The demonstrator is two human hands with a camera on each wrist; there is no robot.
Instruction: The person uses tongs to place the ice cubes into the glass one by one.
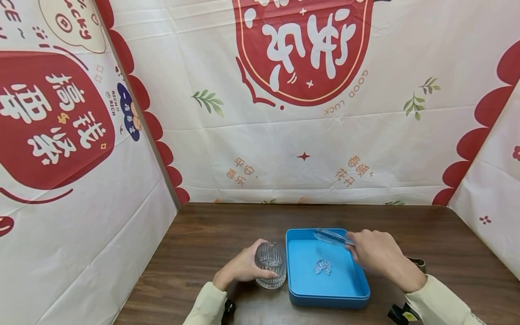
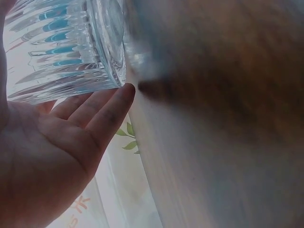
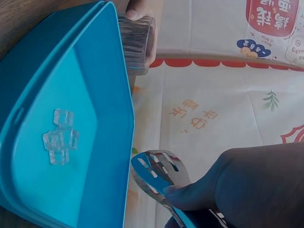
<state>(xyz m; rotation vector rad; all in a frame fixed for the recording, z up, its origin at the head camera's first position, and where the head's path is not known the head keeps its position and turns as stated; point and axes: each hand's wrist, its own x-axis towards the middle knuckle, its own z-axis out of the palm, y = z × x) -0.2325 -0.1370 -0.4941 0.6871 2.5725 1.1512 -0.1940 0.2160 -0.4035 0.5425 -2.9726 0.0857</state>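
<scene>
Broadly, a brown worktop bears a blue tray, just beside a ribbed glass that the left hand grips. Over the tray's far side, the right hand holds shiny tongs, apart from clear cubes on its floor. Readying to pick seems the step; the next move likely calls for lowering the tongs.

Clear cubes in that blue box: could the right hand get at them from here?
Probably yes: the right hand holds tongs near the open-topped blue box, and nothing visible covers the clear cubes. The tongs would just need to reach down inside.
</scene>
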